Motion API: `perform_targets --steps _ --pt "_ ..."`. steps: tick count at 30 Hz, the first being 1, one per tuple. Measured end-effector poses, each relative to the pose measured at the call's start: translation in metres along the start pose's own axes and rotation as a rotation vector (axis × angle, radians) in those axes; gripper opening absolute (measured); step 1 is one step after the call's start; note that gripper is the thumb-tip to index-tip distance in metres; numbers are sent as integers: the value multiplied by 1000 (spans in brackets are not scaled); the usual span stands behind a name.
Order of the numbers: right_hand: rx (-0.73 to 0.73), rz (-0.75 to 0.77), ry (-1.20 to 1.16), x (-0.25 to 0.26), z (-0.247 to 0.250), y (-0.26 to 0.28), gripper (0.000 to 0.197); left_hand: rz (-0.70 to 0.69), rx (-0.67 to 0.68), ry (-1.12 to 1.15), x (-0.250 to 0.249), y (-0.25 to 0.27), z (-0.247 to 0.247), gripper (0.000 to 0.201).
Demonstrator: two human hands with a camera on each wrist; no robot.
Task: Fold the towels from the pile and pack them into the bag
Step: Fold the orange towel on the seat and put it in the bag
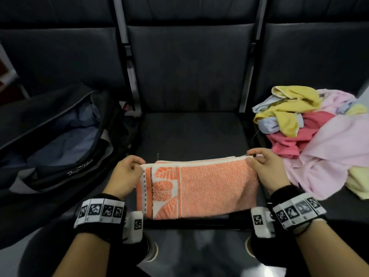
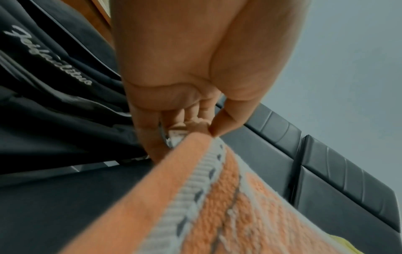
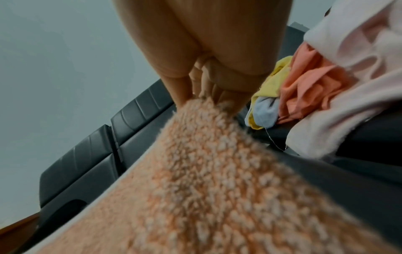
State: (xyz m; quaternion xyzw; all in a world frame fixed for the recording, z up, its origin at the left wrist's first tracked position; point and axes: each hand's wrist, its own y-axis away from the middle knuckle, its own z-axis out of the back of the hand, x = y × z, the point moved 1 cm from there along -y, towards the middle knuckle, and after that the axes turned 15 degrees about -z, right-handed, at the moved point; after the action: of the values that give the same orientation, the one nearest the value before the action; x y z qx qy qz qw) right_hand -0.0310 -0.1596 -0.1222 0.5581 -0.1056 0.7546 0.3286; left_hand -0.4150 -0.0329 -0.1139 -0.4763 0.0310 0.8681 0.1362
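Observation:
An orange towel [image 1: 207, 186] with a white leaf-patterned band lies folded on the front of the middle dark seat [image 1: 191, 132]. My left hand [image 1: 127, 172] pinches its far left corner, thumb against fingers, as the left wrist view confirms on the orange towel [image 2: 217, 197] under my left hand [image 2: 187, 127]. My right hand [image 1: 263, 166] pinches the far right corner; in the right wrist view my right hand [image 3: 206, 96] grips the fuzzy orange towel [image 3: 206, 180]. An open black bag [image 1: 60, 140] sits on the left seat. The towel pile [image 1: 311, 126] lies on the right seat.
Dark seat backs [image 1: 189, 66] rise behind the seats, with metal frame bars [image 1: 127, 62] between them. The bag holds bluish cloth [image 1: 65, 140]. The pile mixes yellow, pink, light blue and pale pink towels [image 3: 326, 82]. My knees and shoes [image 1: 151, 250] show below the seat edge.

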Motion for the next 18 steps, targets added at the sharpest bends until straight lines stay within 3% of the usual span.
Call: perform_targets --steps 8,11,13,16,18 --pt "-35 -74 190 -8 -26 -40 23 106 -28 -46 24 -32 -23 20" --pt "-13 -173 419 -28 -29 -42 39 176 19 -91 35 -24 -31 31" --pt "12 -224 521 -45 -29 -37 45 188 64 -169 43 -15 -32 27" --pt "-8 -279 561 -59 -29 -26 33 222 114 -262 47 -4 -29 4" --pt "21 -311 561 -60 -33 -21 25 266 169 -287 47 0 -29 12"
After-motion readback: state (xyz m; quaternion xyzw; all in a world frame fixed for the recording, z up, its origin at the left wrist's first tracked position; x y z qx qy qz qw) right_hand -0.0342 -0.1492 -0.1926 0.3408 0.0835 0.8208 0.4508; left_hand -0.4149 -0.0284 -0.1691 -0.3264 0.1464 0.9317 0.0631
